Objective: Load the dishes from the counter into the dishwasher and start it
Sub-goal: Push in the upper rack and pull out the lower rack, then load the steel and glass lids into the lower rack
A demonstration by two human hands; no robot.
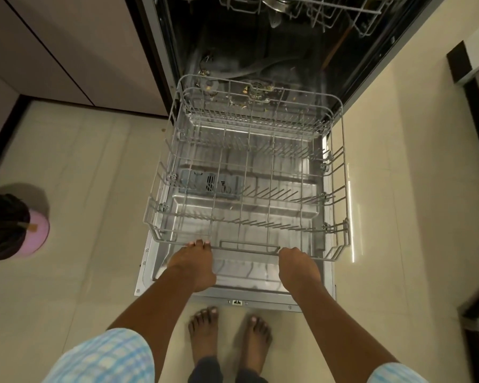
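L hand (192, 265) (+ R hand (299, 268)) grips rack (250, 243).

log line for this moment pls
lower rack: pulled out over open door, no dishes in it | left hand: grips front rail | right hand: grips front rail | loading: not begun

Pale tiled floor (94, 167), pink bin (39, 233) at left, bare feet (205, 335) before open dishwasher door (156, 268)
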